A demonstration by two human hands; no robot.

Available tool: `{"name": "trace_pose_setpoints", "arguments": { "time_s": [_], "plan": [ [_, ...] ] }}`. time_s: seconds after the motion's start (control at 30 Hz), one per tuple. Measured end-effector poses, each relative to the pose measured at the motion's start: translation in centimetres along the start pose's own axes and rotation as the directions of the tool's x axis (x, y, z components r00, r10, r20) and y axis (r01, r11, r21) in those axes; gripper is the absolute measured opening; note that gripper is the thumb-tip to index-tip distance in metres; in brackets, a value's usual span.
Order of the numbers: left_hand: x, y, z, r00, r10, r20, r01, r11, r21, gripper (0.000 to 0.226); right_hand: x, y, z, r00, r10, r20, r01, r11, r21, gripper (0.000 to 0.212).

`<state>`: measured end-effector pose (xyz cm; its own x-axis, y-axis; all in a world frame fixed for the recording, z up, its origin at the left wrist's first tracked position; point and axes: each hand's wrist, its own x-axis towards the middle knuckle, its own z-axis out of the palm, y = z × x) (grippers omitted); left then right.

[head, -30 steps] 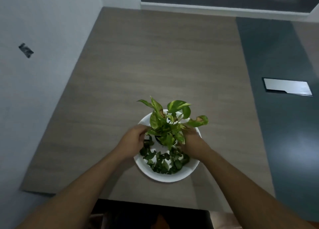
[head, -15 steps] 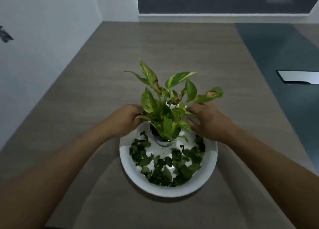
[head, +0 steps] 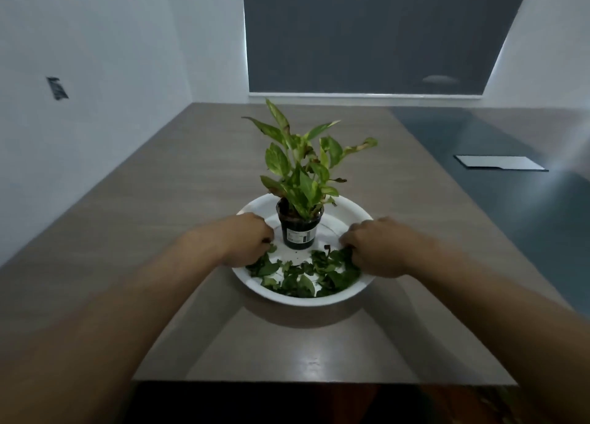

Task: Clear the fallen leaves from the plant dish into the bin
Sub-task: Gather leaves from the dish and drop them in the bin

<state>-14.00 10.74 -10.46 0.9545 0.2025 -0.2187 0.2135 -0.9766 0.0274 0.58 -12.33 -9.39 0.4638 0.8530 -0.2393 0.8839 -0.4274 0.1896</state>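
Both hands are down in the white plant dish (head: 343, 296), which sits near the front edge of the desk (head: 191, 184), roughly mid-width. Left hand (head: 245, 240) is curled over the leaves on the dish's left side, fingers tucked under, so can't tell if it's actually got any pinched yet. Same w/ the right hand (head: 373, 248) on the right side: knuckles up, fingertips hidden in the pile.

Fallen leaves (head: 303, 275) lie mostly in the front half of the dish, between the hands.

What could go wrong imo: the potted plant (head: 300, 229) stands in the dish's middle, just beside both hands. Bump it while scooping and it prob tips, soil everywhere. The leaves look small and light, so a loose grab could drop bits onto the desk.

No bin in view at all, so it's a carry off-desk somewhere. Only other thing is a pale flat panel (head: 499, 162) toward the far right edge, well clear.
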Motion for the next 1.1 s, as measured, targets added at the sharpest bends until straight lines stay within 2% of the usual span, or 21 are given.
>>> {"name": "trace_pose_setpoints", "arguments": {
  "time_s": [0.1,0.2,0.3,0.47,0.57,0.67,0.8,0.97,1.1],
  "plan": [
    [-2.8,0.9,-0.5,0.999,0.020,0.027,-0.020,1.000,0.013,0.029,-1.9,-0.7,-0.7,0.997,0.017,0.075,-0.023,0.997,0.080,0.035],
    [-5.0,1.2,-1.0,0.999,0.034,-0.010,-0.035,0.998,-0.059,0.027,-2.7,-1.3,-1.7,0.999,0.030,0.028,-0.034,0.988,0.150,0.034],
    [-4.8,1.2,-0.6,0.994,0.009,-0.112,-0.019,0.996,-0.092,0.031,-1.8,-1.9,-2.0,0.996,0.076,-0.052,-0.059,0.959,0.277,0.043],
    [-2.7,1.3,2.4,0.992,-0.050,-0.120,0.035,0.992,-0.124,0.029,0.1,-4.2,0.1,0.995,0.098,0.022,-0.100,0.941,0.323,0.045],
    [-2.6,1.4,2.4,0.994,-0.022,-0.111,0.004,0.987,-0.161,0.026,-0.7,-4.9,-0.3,0.998,0.063,0.003,-0.060,0.948,0.311,0.040],
    [-3.5,1.4,1.4,0.993,0.028,-0.112,-0.046,0.987,-0.157,0.031,-1.5,-4.4,-0.9,0.997,0.012,-0.076,0.012,0.950,0.313,0.035],
    [-4.4,1.2,0.3,0.989,0.067,-0.128,-0.088,0.981,-0.172,0.033,-1.0,-4.6,-0.6,0.986,-0.027,-0.167,0.089,0.922,0.376,0.038],
    [-4.6,1.5,0.6,0.990,0.079,-0.120,-0.100,0.979,-0.179,0.039,-0.2,-6.6,0.9,0.991,-0.099,-0.095,0.129,0.905,0.405,0.059],
    [-5.4,1.0,-0.2,0.994,0.071,-0.082,-0.085,0.980,-0.181,0.035,-0.7,-6.0,0.3,0.987,-0.110,-0.114,0.147,0.903,0.403,0.047]
  ]
}}
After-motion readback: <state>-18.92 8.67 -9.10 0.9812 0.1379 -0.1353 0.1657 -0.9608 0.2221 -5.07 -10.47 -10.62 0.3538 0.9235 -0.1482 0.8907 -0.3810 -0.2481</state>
